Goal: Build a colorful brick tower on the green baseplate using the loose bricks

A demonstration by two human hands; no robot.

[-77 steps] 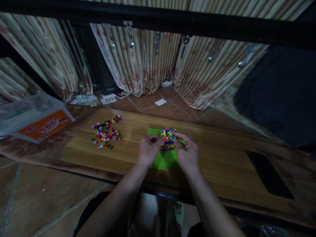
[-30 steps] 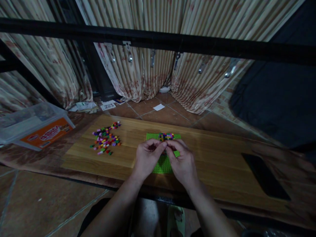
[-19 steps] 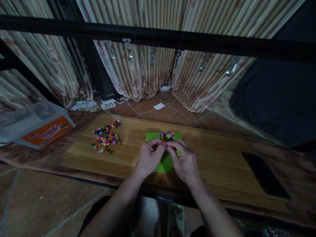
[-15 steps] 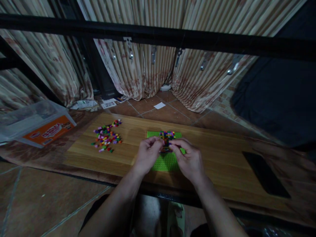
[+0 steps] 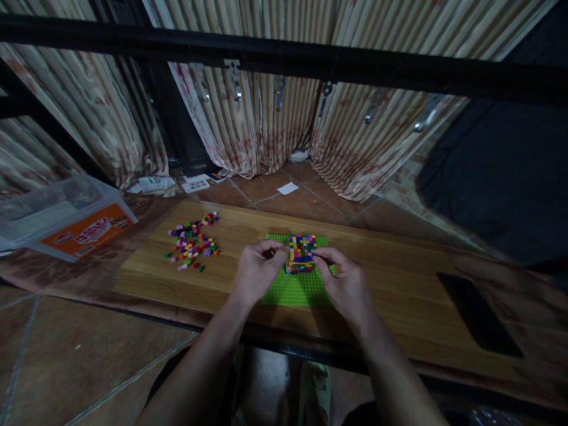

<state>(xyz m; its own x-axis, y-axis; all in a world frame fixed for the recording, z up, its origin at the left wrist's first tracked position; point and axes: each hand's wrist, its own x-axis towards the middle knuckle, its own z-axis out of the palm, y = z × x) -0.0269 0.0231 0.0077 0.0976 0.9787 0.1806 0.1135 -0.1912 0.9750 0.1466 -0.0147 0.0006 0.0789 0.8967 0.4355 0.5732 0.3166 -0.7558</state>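
Observation:
A block built of multicoloured toy bricks stands on a green studded baseplate. My left hand is closed, its thumb and forefinger at the left side of the block. On the opposite side, my right hand has thumb and fingertip together against the block's right edge. The block's top shows mixed colours, with a purple row towards the front. Whether a small loose brick is hidden in either hand's fingertips is too small to make out.
Loose small bricks lie scattered on the left of the wooden board. A dark flat slab rests at the right. Further left stands a clear plastic box with an orange label. A black bar crosses above the far side.
My hands have moved apart, from over the block out to its two sides. More of the block's top and front now shows between them. The loose bricks look the same.

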